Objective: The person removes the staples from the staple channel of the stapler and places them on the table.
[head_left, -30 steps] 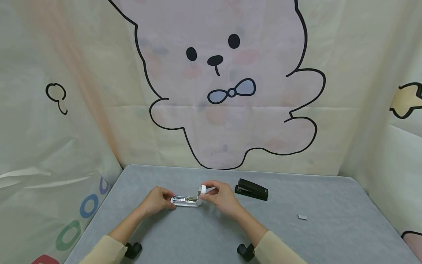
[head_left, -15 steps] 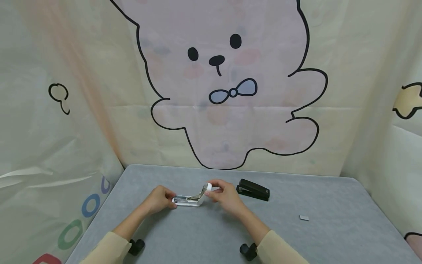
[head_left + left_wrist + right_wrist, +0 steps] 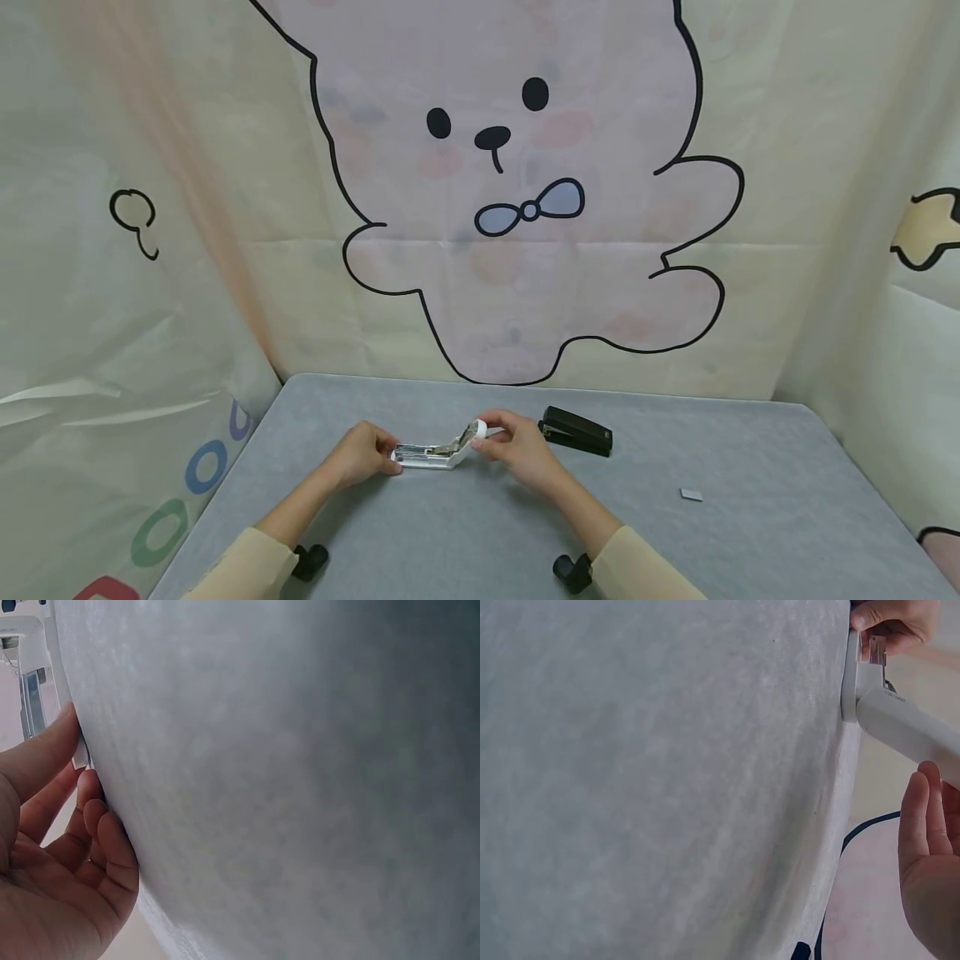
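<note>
Head: left hand (image 3: 362,452) pinches white stapler (image 3: 431,458) at nine o'clock; right hand (image 3: 517,443), cover (image 3: 481,430) at two. Likely light, stiff; grip ends.

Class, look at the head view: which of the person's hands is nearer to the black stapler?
Right. The right hand is just left of the black stapler, gripping one end of the white stapler; the left hand is farther left, at its other end.

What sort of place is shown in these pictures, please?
Probably a small indoor workspace, perhaps arranged for filming: a grey-covered table stands before a hanging sheet with a big cartoon animal, and a white stapler and a black stapler suggest desk work.
</note>
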A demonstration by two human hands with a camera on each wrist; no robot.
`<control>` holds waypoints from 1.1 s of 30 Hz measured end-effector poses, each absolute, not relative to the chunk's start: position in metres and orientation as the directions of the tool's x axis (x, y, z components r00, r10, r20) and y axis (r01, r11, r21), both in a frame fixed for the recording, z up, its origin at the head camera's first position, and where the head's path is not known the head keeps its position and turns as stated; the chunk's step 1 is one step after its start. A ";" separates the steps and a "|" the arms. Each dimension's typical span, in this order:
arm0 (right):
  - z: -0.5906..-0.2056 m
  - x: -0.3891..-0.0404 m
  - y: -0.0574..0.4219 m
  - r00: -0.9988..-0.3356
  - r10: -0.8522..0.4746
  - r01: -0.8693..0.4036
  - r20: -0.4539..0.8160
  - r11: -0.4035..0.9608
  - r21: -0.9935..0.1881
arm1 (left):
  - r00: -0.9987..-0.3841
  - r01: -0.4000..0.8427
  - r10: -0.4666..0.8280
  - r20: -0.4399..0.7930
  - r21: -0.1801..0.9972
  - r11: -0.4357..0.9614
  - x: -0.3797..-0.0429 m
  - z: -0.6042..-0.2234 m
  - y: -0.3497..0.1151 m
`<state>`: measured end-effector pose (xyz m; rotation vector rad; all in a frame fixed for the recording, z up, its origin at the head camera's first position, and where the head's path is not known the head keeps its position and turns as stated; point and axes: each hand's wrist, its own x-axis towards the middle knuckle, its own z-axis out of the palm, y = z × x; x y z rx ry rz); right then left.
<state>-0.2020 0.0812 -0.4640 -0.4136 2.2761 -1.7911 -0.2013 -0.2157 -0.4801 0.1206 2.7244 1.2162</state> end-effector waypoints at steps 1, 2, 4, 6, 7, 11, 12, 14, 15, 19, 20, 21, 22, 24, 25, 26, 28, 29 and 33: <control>-0.464 -0.202 0.081 -0.938 -0.347 -0.086 0.003 0.225 -0.971 | -0.985 0.012 0.138 -0.108 0.743 0.669 -0.201 -0.480 -0.216; -0.463 -0.201 0.081 -0.938 -0.347 -0.087 0.002 0.231 -0.969 | -0.984 0.015 0.141 -0.107 0.743 0.669 -0.200 -0.480 -0.217; -0.463 -0.201 0.080 -0.938 -0.346 -0.089 0.001 0.237 -0.968 | -0.984 0.020 0.145 -0.105 0.740 0.672 -0.200 -0.481 -0.218; -0.462 -0.201 0.080 -0.938 -0.345 -0.099 0.010 0.240 -0.966 | -0.983 0.024 0.151 -0.106 0.740 0.672 -0.200 -0.481 -0.218; -0.462 -0.201 0.080 -0.939 -0.344 -0.103 0.016 0.238 -0.966 | -0.982 0.024 0.154 -0.108 0.741 0.671 -0.200 -0.481 -0.218; -0.461 -0.201 0.078 -0.940 -0.339 -0.133 0.046 0.238 -0.962 | -0.979 0.026 0.168 -0.114 0.749 0.662 -0.200 -0.479 -0.218; -0.461 -0.201 0.078 -0.941 -0.336 -0.137 0.050 0.240 -0.961 | -0.978 0.027 0.172 -0.115 0.752 0.658 -0.199 -0.479 -0.218; -0.460 -0.200 0.077 -0.940 -0.336 -0.150 0.058 0.254 -0.956 | -0.977 0.027 0.177 -0.120 0.754 0.656 -0.199 -0.478 -0.218; -0.460 -0.200 0.076 -0.940 -0.337 -0.155 0.060 0.261 -0.953 | -0.976 0.027 0.179 -0.121 0.754 0.656 -0.199 -0.478 -0.218; -0.459 -0.201 0.074 -0.940 -0.337 -0.161 0.055 0.294 -0.942 | -0.976 0.028 0.182 -0.122 0.755 0.656 -0.198 -0.477 -0.217; -0.458 -0.201 0.074 -0.940 -0.337 -0.161 0.054 0.298 -0.941 | -0.976 0.027 0.181 -0.121 0.756 0.654 -0.198 -0.477 -0.217; -0.458 -0.202 0.073 -0.940 -0.337 -0.161 0.054 0.300 -0.940 | -0.976 0.029 0.182 -0.120 0.757 0.653 -0.198 -0.477 -0.217; -0.458 -0.202 0.073 -0.940 -0.336 -0.162 0.055 0.302 -0.939 | -0.976 0.029 0.183 -0.119 0.759 0.651 -0.198 -0.476 -0.217; -0.458 -0.202 0.072 -0.942 -0.332 -0.157 0.051 0.301 -0.941 | -0.976 0.034 0.186 -0.115 0.761 0.648 -0.198 -0.476 -0.217; -0.458 -0.202 0.072 -0.942 -0.331 -0.156 0.053 0.295 -0.943 | -0.976 0.034 0.187 -0.114 0.762 0.646 -0.199 -0.477 -0.217; -0.458 -0.202 0.071 -0.942 -0.331 -0.155 0.054 0.289 -0.945 | -0.975 0.036 0.189 -0.114 0.763 0.646 -0.199 -0.477 -0.217; -0.457 -0.202 0.070 -0.943 -0.328 -0.150 0.053 0.279 -0.948 | -0.976 0.032 0.186 -0.116 0.762 0.646 -0.199 -0.477 -0.217; -0.457 -0.202 0.069 -0.944 -0.327 -0.148 0.053 0.273 -0.951 | -0.976 0.030 0.184 -0.118 0.762 0.647 -0.199 -0.478 -0.217; -0.454 -0.201 0.067 -0.943 -0.328 -0.157 0.061 0.274 -0.949 | -0.977 0.017 0.172 -0.125 0.760 0.650 -0.200 -0.477 -0.217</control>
